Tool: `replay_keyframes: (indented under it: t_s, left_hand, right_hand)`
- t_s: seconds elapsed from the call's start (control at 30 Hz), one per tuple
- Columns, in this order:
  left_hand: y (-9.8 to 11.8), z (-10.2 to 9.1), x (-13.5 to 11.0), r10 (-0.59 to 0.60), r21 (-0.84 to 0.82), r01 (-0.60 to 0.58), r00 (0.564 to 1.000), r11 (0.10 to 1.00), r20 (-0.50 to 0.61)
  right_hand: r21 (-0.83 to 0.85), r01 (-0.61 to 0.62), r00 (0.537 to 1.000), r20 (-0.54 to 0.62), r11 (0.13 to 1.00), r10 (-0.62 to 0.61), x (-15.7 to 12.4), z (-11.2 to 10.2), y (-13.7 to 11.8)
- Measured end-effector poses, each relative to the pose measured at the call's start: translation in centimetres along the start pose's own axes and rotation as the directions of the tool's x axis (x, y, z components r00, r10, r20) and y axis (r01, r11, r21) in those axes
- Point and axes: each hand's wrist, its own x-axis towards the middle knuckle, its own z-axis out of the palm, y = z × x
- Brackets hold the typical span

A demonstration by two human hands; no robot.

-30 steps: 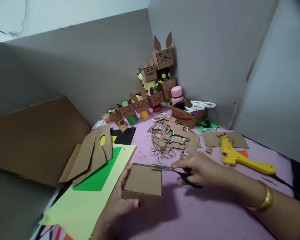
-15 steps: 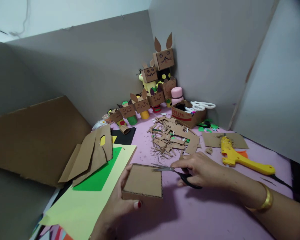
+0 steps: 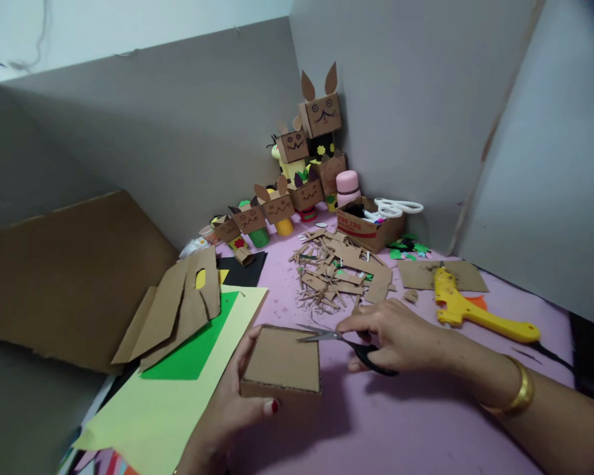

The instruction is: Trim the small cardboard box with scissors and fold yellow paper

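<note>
My left hand (image 3: 232, 412) is closed around a small brown cardboard box (image 3: 283, 359), thumb on its near edge, holding it on the pink table. My right hand (image 3: 400, 336), with a gold bangle at the wrist, grips black-handled scissors (image 3: 344, 340). The blades point left and are slightly parted at the box's top right edge. Just behind the scissors lies a pile of cardboard scraps (image 3: 339, 267).
A yellow glue gun (image 3: 470, 310) lies right on a cardboard piece. Yellow and green paper sheets (image 3: 178, 376) and cardboard offcuts (image 3: 178, 307) lie left. Cardboard bunny figures (image 3: 297, 171), a small box with white scissors (image 3: 371, 224) and a large cardboard sheet (image 3: 64, 277) stand behind, inside grey walls.
Almost nothing has moved; both hands hold the same pose with the scissors at the box edge. The view has shifted slightly.
</note>
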Motion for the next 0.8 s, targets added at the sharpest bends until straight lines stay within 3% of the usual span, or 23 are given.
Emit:
replay_keyframes:
  t_s: [0.23,0.4,0.6,0.7,0.8]
  left_hand:
    - [0.1,0.2,0.2,0.012,0.0,-0.012,0.997,1.0,-0.076]
    - [-0.1,0.9,0.4,0.025,-0.059,-0.036,0.984,0.998,-0.178]
    - [-0.4,3.5,0.2,-0.01,-0.264,-0.011,0.997,0.965,-0.078]
    - [-1.3,4.4,0.2,-0.029,-0.281,0.021,0.999,0.96,-0.026]
    - [-2.3,4.4,0.2,-0.038,-0.232,0.038,0.999,0.972,0.007]
  right_hand:
    - [0.055,-0.05,0.999,0.0,0.997,0.05,0.1,0.0,0.0]
    - [0.319,-0.11,0.992,-0.027,0.941,0.125,0.4,1.1,0.7]
    - [0.655,-0.112,0.981,-0.049,0.747,0.19,0.5,3.4,0.0]
    - [0.754,-0.13,0.973,-0.028,0.643,0.23,0.4,3.8,-0.7]
    - [0.763,-0.145,0.965,-0.033,0.63,0.262,0.5,3.8,-1.1]
